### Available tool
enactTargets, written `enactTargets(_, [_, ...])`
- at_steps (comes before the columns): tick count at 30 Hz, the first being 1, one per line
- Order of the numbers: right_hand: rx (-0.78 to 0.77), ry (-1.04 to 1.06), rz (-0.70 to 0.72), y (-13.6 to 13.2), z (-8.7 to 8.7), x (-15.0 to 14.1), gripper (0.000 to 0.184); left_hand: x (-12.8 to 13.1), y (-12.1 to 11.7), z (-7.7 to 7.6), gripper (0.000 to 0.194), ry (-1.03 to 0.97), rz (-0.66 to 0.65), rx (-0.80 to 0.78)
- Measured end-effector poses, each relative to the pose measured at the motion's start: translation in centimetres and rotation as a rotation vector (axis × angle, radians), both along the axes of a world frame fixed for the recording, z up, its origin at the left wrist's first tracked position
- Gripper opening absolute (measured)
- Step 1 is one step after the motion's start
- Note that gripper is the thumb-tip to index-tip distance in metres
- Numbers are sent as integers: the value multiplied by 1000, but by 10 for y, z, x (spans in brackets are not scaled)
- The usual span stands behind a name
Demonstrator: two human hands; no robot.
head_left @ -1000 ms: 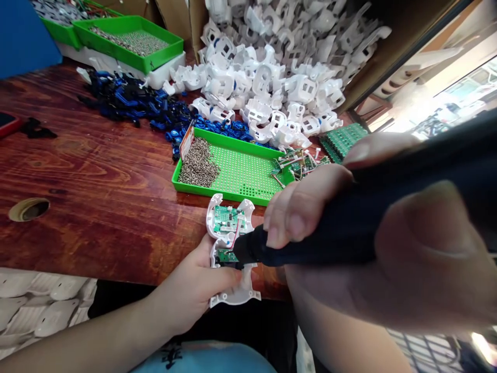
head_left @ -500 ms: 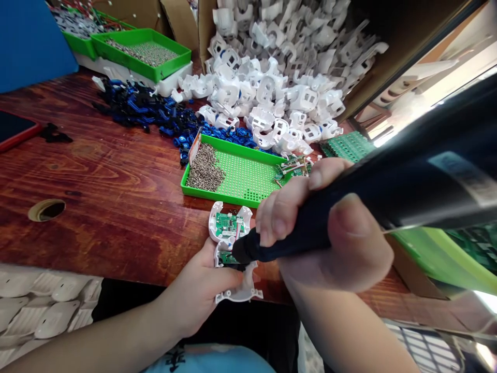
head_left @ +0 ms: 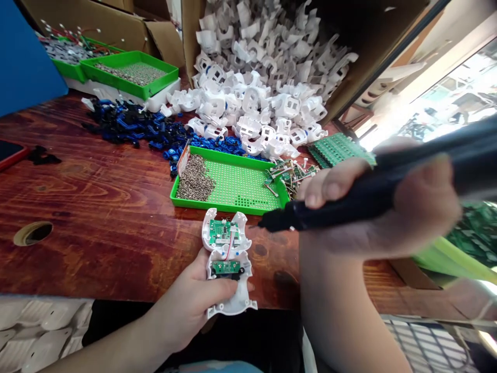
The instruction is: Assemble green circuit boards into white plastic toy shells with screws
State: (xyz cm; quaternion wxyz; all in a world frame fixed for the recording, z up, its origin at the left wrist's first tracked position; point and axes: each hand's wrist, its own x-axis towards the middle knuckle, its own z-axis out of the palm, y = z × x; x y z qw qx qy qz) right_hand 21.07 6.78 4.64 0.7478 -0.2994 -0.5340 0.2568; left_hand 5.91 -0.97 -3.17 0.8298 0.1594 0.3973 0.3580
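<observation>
White plastic casing (head_left: 241,300) w/ green PCBs (head_left: 219,231) is pinched in my L hand (head_left: 190,292); R hand (head_left: 349,235) wraps black power driver (head_left: 345,207); bit slip could snag red-white wires (head_left: 232,241).

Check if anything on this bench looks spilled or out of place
The wired circuit boards look untidy: they straggle over the right end of the green perforated tray, partly inside, partly out. I see no clear damage.
</observation>
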Motion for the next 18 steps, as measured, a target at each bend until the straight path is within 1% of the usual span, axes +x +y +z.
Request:
enactTargets(2, [131, 91, -144, 20, -8, 14, 10, -1, -2, 0, 44, 18, 1, -15])
enactTargets(3, [146, 98, -208, 30, -13, 21, 7, -1, -3, 0, 46, 23, 3, -14])
enactTargets(5, [127, 57, -282, 47, -24, 31, 9, -1, -4, 0, 47, 33, 3, -2])
enactTargets(7, [98, 7, -294, 59, -34, 37, 11, -1, -4, 0, 47, 41, 7, 5])
enactTargets(10, [81, -29, -276, 66, -43, 40, 13, -1, -3, 0, 48, 33, 4, -3])
enactTargets(16, [93, -16, -241, 70, -47, 39, 12, -2, -3, 1, 41, 20, 3, 19])
enactTargets(18, [95, -17, -243, 70, -48, 38, 12, -2, -3, 1, 42, 14, 0, 19])
